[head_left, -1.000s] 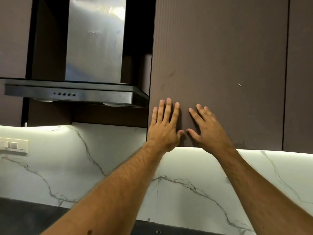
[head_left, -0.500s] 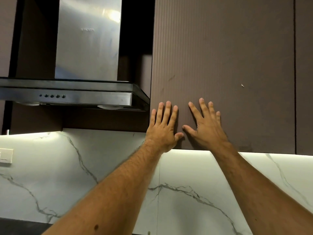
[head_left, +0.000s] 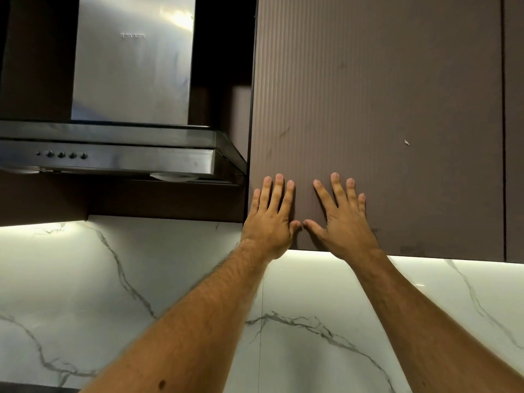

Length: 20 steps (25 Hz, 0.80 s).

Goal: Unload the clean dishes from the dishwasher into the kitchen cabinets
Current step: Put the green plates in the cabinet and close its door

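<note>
A brown ribbed wall cabinet door fills the upper right and stands closed. My left hand lies flat against its lower left corner, fingers spread and pointing up. My right hand is pressed flat beside it, thumbs almost touching. Both hands hold nothing. No dishes and no dishwasher are in view.
A steel range hood with a chimney hangs left of the cabinet. A second cabinet door adjoins at the right edge. A white marble backsplash, lit from under the cabinets, runs below.
The view has shifted slightly and both hands stay flat on the door. My right hand has turned a little more upright, and the thumbs have come closer together.
</note>
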Motion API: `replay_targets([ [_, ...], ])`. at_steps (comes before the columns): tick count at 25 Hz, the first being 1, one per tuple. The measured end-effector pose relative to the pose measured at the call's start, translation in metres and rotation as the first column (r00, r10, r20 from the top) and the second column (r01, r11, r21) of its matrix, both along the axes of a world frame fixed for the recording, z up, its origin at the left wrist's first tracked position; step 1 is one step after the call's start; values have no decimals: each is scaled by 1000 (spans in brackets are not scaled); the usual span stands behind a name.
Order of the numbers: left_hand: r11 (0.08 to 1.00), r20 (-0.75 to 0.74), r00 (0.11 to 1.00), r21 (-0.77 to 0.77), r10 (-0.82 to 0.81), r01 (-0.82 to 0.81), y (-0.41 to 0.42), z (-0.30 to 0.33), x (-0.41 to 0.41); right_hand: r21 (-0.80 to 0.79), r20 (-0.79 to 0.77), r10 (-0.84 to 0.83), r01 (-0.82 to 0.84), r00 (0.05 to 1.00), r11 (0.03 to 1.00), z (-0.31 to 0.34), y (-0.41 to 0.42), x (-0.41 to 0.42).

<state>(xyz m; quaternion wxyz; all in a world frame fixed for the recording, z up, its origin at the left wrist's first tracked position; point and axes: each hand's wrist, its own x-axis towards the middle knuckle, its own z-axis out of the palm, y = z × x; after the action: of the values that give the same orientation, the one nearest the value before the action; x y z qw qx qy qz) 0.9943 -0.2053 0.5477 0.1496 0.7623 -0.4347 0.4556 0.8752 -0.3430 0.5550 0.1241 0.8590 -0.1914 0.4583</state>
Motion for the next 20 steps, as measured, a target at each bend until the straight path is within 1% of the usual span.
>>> replay_targets([
  [4,999,37,999,-23,-26,27,-3,-3,8,-15,36,13,-12,999,1000,-2,-4,6],
  [7,999,6,999,3,-41,41,-3,-2,8,0,40,26,-26,999,1000,-3,-4,4],
  [9,999,-38,999,38,-12,14,-1,0,4,30,15,28,-29,999,999,1,1,-1],
  [12,997,-77,997,77,30,-24,8,12,-13,130,-50,64,-57,997,990,15,15,-15],
  [14,999,-107,993,16,-48,50,18,15,-28,167,-85,68,-53,994,985,12,23,-29],
  [16,990,-96,986,-57,-135,130,27,1,-37,159,-127,21,0,992,987,-11,27,-42],
  [17,984,-95,981,-60,-171,166,31,-11,-41,162,-151,-8,32,988,986,-28,27,-48],
  [18,979,-109,974,-43,-201,197,33,-26,-46,179,-165,-28,58,986,982,-47,28,-55],
  [20,970,-158,957,2,-241,245,37,-59,-58,252,-124,-28,59,992,966,-83,32,-67],
])
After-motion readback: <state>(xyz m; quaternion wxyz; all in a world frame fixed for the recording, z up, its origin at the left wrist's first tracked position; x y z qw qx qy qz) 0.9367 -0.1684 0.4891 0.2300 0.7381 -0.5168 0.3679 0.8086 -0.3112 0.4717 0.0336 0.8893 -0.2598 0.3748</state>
